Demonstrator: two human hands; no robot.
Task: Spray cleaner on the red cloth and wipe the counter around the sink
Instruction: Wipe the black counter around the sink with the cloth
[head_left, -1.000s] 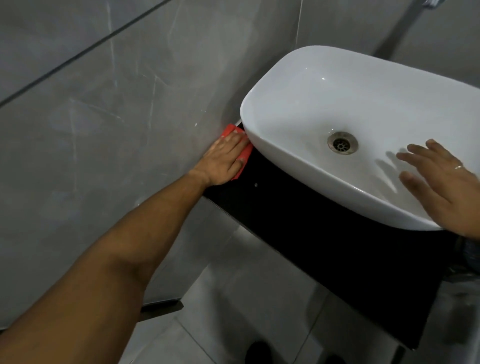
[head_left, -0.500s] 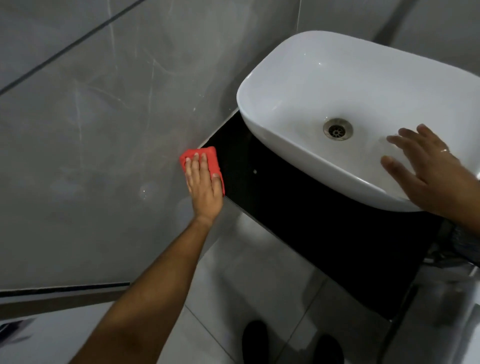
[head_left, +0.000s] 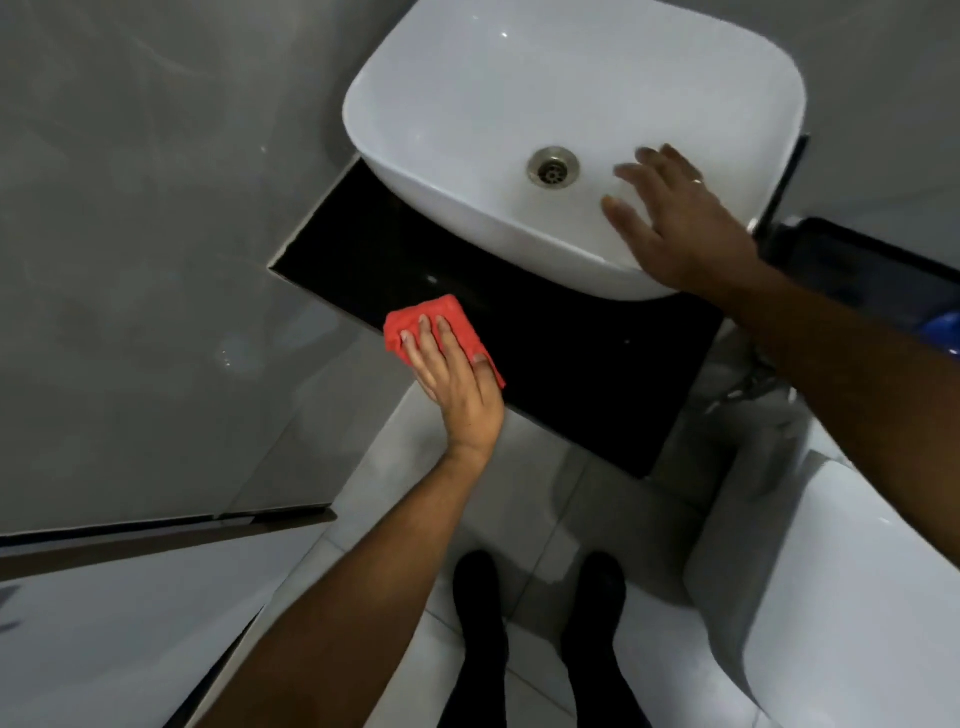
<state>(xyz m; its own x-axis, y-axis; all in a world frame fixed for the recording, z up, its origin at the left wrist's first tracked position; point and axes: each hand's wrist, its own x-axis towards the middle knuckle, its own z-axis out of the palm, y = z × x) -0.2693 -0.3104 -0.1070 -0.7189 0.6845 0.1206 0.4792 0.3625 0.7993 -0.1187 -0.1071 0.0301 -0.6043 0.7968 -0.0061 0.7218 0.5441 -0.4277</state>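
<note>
Two hands were at work: the left hand (head_left: 457, 379) pressed flat, fingers extended, on the red cloth (head_left: 441, 325) at the front edge of the black surface (head_left: 561, 353), having swept forward from the back corner beside the wall within the last second. The right hand (head_left: 680, 223) rested open on the sink (head_left: 467, 104) rim. Judging by this, the left side was covered; the front strip likely came next.
</note>
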